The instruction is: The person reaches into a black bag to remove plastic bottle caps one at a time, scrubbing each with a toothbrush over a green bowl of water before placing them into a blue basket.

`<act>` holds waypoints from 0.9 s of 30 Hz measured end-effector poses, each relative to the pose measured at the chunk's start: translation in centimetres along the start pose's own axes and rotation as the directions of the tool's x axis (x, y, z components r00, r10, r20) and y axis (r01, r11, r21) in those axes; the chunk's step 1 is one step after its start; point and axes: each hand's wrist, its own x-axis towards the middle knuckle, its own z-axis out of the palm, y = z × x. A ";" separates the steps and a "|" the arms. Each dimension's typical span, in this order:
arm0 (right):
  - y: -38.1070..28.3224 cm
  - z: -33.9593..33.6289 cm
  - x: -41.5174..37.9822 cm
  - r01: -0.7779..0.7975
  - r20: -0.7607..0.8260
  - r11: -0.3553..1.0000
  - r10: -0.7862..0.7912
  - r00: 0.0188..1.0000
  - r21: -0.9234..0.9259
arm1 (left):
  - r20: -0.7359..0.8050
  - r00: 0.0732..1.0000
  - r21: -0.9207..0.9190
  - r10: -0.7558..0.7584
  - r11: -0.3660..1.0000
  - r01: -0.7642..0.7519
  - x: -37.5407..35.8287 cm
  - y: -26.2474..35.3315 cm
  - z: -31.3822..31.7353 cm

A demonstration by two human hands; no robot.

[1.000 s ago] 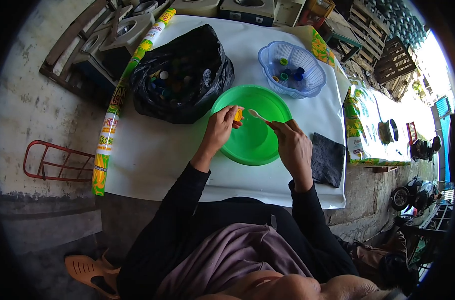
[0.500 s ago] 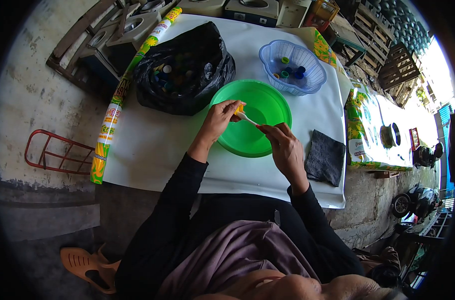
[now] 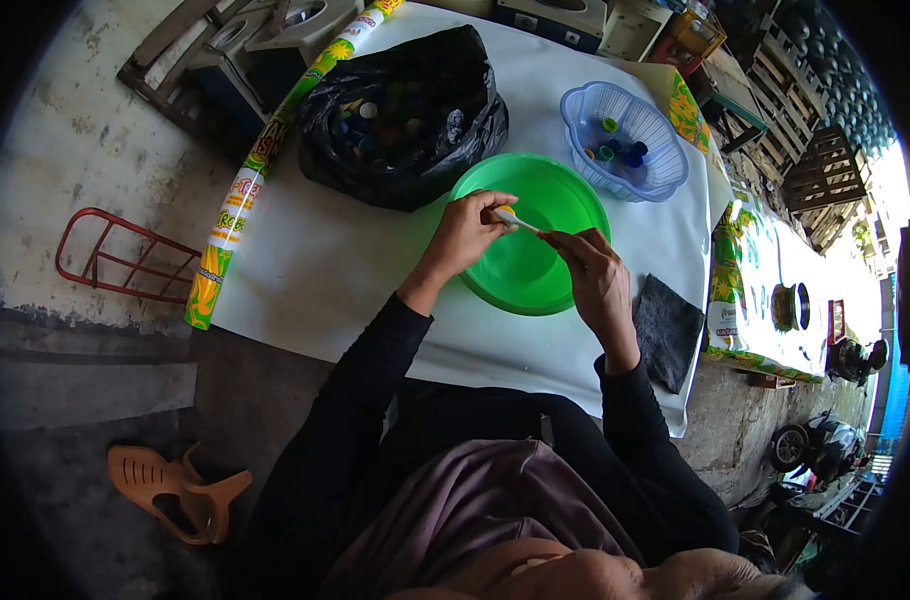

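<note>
Over the green basin [image 3: 535,285], my left hand [image 3: 467,235] pinches a small yellow cap [image 3: 504,211]. My right hand [image 3: 597,280] grips a thin white brush-like stick [image 3: 521,223], whose left end touches the cap. A black plastic bag [image 3: 335,170] with many coloured caps inside lies open to the upper left of the basin. To the upper right stands a blue ribbed basket [image 3: 669,150] holding several caps, green and dark blue ones among them. The inside of the yellow cap is too small to make out.
A dark grey cloth [image 3: 667,330] lies at the right edge of the white-covered table [image 3: 285,290]. Along the left edge runs a colourful rolled sheet [image 3: 237,200]. An orange chair [image 3: 180,490] stands at the lower left, and a red metal frame [image 3: 125,255] leans by the wall.
The camera view has shifted, so the table's things sit elsewhere in the frame. Both hands still hold the cap and stick over the basin, with the stick's tip now at the cap.
</note>
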 end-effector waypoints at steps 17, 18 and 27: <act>2.4 -0.6 -0.3 -0.043 -0.121 0.999 0.044 0.992 0.005 | -0.024 0.999 0.032 0.021 0.999 -0.020 -0.5 0.9 0.7; 2.4 -0.7 -0.3 -0.060 -0.157 0.998 0.058 0.986 -0.004 | -0.026 0.999 0.054 0.023 0.998 -0.022 -0.6 1.2 0.7; 2.8 -0.1 -1.0 0.010 -0.121 0.999 -0.007 0.993 0.030 | 0.036 0.999 -0.052 -0.013 0.999 0.015 -0.4 1.0 0.3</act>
